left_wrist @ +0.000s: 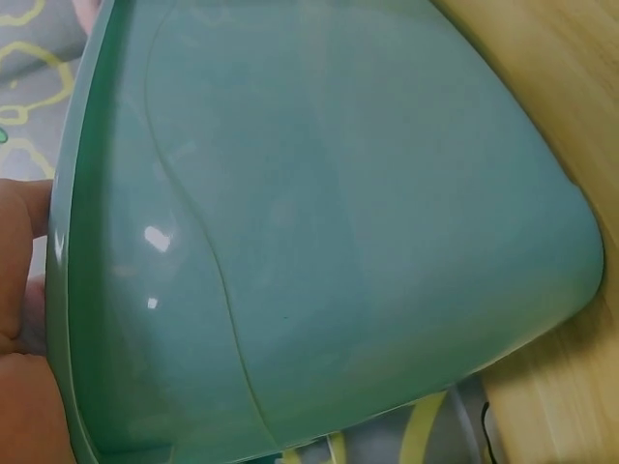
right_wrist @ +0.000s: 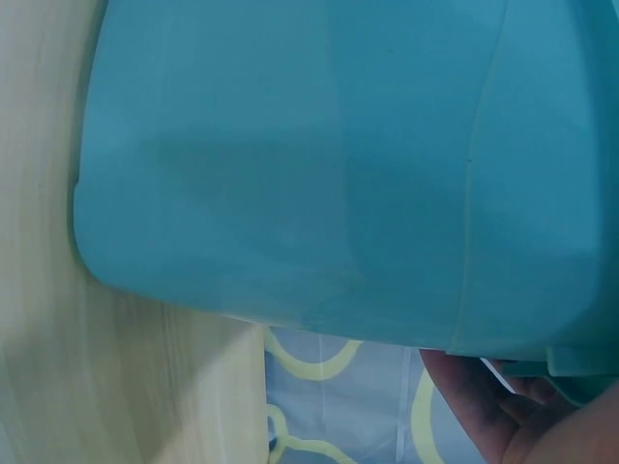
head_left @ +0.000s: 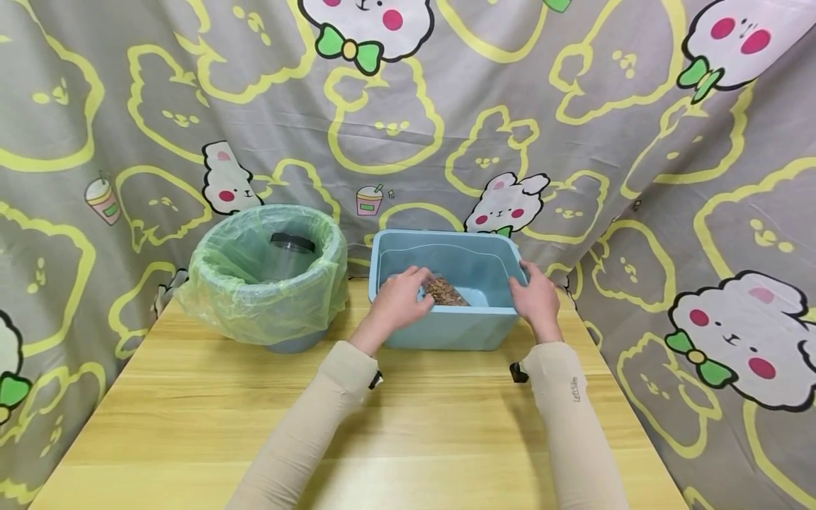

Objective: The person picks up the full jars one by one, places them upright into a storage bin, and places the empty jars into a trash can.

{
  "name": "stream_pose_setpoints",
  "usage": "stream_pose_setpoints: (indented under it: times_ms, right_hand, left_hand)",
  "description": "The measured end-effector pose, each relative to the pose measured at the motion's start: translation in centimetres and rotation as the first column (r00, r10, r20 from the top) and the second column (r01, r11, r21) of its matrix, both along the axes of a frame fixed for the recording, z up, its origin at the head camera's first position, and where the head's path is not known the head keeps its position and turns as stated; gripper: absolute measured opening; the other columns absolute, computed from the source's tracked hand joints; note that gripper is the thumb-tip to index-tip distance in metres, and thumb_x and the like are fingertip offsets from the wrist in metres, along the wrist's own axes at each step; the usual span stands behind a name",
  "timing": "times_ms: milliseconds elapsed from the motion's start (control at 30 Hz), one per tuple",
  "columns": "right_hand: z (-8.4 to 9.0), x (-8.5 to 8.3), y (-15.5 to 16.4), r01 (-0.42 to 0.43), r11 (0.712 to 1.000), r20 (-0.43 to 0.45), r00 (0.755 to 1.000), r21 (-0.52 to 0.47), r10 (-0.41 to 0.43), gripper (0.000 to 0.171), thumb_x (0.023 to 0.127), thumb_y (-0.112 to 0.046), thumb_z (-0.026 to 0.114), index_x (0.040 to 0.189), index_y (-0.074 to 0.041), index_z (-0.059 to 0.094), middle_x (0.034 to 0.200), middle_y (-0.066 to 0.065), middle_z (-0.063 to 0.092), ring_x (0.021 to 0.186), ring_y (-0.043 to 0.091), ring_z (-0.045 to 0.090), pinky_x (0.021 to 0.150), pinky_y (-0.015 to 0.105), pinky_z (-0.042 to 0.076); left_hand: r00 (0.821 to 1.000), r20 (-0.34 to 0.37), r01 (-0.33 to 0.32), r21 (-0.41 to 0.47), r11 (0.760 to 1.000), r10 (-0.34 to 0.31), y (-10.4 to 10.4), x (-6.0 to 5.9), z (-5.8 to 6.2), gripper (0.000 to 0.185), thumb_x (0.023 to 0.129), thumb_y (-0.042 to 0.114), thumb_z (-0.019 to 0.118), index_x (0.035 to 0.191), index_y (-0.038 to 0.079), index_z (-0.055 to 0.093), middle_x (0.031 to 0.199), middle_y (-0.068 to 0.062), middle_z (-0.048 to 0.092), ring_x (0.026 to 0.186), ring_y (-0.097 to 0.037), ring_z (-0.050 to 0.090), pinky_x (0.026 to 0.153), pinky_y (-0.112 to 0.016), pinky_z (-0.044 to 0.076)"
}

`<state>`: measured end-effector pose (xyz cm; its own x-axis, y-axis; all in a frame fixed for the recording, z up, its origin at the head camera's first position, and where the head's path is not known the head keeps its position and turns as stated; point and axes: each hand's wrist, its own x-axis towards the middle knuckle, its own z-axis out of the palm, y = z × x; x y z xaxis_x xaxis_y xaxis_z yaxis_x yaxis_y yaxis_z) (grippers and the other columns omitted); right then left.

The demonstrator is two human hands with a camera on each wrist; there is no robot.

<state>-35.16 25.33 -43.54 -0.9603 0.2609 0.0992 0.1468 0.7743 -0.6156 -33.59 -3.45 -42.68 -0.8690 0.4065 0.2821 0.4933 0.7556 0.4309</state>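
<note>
A light blue rectangular bin (head_left: 446,330) stands on the table. Inside it leans a clear container of small brown pieces (head_left: 448,292); whether it is a bag or a jar cannot be made out. My left hand (head_left: 401,300) reaches over the bin's front left rim and holds the container's upper left end between thumb and fingers. In the left wrist view, the bin wall (left_wrist: 329,193) hides most of this hand. My right hand (head_left: 537,297) grips the right rim, fingers over the edge. The right wrist view shows fingers (right_wrist: 469,396) beneath the rim.
Left of the bin stands a round bucket (head_left: 290,346) lined with a green plastic bag (head_left: 268,312). A clear jar with a black lid (head_left: 292,243) lies inside it. A patterned grey curtain (head_left: 395,142) hangs behind the wooden table (head_left: 408,439).
</note>
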Motion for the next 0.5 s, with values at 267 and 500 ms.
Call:
stream_pose_setpoints:
  times_ms: [267,500]
  right_hand:
    - [0.3,-0.7,0.2,-0.010,1.000,-0.002,1.000,0.005,0.010,0.062,0.105,-0.037,0.051,0.161,-0.015,0.038,0.157,0.025,0.046,0.135,0.049,0.049,0.102,0.067,0.043]
    - [1.4,0.1,0.6,-0.026,0.992,-0.123,0.992,0.122,0.041,0.064,0.107,-0.043,0.048,0.163,-0.017,0.034,0.152,0.026,0.042,0.131,0.049,0.049,0.100,0.067,0.044]
  left_hand:
    - [0.999,-0.026,0.028,0.168,0.985,-0.024,-0.9,-0.2,0.5,0.026,0.098,0.017,0.065,0.124,0.015,0.069,0.114,-0.005,0.070,0.101,-0.021,0.070,0.085,-0.039,0.058]
    - [0.994,-0.106,0.048,0.138,0.989,-0.033,-3.2,0.5,2.8,0.031,0.099,0.020,0.066,0.130,0.015,0.068,0.123,-0.005,0.069,0.109,-0.024,0.068,0.090,-0.043,0.057]
